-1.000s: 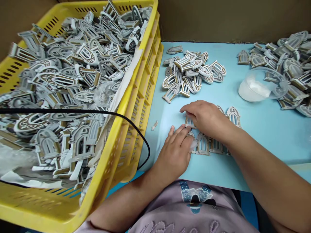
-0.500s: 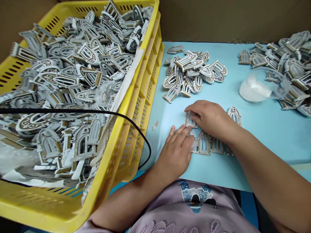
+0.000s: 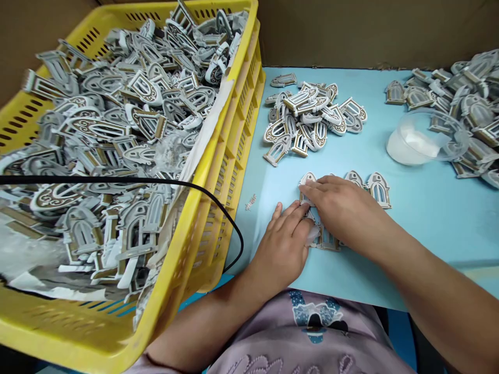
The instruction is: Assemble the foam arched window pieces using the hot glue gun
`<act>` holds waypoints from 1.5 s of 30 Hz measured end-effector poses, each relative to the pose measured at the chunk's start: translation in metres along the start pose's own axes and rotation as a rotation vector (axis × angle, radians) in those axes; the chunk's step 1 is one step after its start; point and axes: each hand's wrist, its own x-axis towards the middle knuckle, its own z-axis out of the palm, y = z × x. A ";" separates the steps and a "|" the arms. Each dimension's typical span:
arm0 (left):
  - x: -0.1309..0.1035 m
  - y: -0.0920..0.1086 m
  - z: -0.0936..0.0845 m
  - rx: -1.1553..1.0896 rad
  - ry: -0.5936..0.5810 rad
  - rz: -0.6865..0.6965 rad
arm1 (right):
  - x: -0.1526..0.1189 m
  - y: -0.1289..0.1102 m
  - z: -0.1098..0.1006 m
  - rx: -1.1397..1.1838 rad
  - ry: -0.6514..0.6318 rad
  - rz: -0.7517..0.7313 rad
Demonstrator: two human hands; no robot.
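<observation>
Small grey-white arched window frames with brownish-gold edging lie in two rows on the pale blue tabletop. Over the left part of these rows is my right hand, its fingers stretched out and its fingertips resting on the top-left window frame. My left hand lies just below and left, fingertips at that frame's lower end. By its thumb and forefinger a translucent whitish piece sticks out, apparently pinched there. Two frames at the top right, including this window frame, show clearly; my right hand and forearm hide others.
A yellow plastic crate heaped with window frames stands at left, a black cable crossing it. Behind my hands is a pile of frames. A clear tub with white contents sits by another pile at right.
My right hand has shifted slightly right and down, its fingers now flatter on the top-left frame, whose arched top shows. My left hand stays nearly in place.
</observation>
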 end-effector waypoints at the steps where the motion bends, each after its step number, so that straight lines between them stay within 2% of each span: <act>1: 0.000 0.000 0.000 0.002 0.003 0.002 | -0.002 -0.001 0.001 -0.008 -0.004 -0.006; 9: -0.001 -0.002 0.003 0.005 0.009 0.021 | -0.025 -0.012 0.025 -0.045 0.023 0.068; 13: -0.001 -0.002 0.002 0.004 0.013 0.024 | -0.030 -0.013 0.019 -0.070 0.101 0.084; 18: -0.002 -0.001 0.001 0.001 0.012 0.020 | -0.030 -0.011 0.007 -0.076 0.001 0.157; 20: -0.001 -0.001 0.002 0.001 0.011 0.019 | -0.029 -0.011 0.008 -0.080 0.002 0.152; 26: -0.001 -0.003 0.004 -0.025 0.029 0.029 | -0.026 -0.009 0.015 -0.081 0.091 0.127; 28: -0.002 -0.004 0.001 -0.077 0.064 0.028 | -0.026 -0.006 0.014 -0.036 0.160 0.111; 31: -0.002 -0.003 -0.006 -0.273 0.195 -0.011 | -0.027 -0.003 0.010 0.196 0.339 0.100; 34: -0.002 0.001 -0.014 -0.601 0.259 -0.198 | -0.030 -0.005 0.002 0.580 0.387 0.151; 37: 0.000 0.008 -0.016 -1.011 0.150 -0.412 | -0.031 -0.012 -0.005 0.936 0.282 0.270; 39: 0.002 0.011 -0.015 -1.210 0.081 -0.462 | -0.031 -0.015 -0.008 1.158 0.197 0.329; 42: 0.004 0.015 -0.013 -1.320 0.048 -0.470 | -0.031 -0.017 -0.009 1.408 0.075 0.349; 45: 0.004 0.018 -0.012 -1.305 0.045 -0.465 | -0.031 -0.015 -0.008 1.480 0.006 0.357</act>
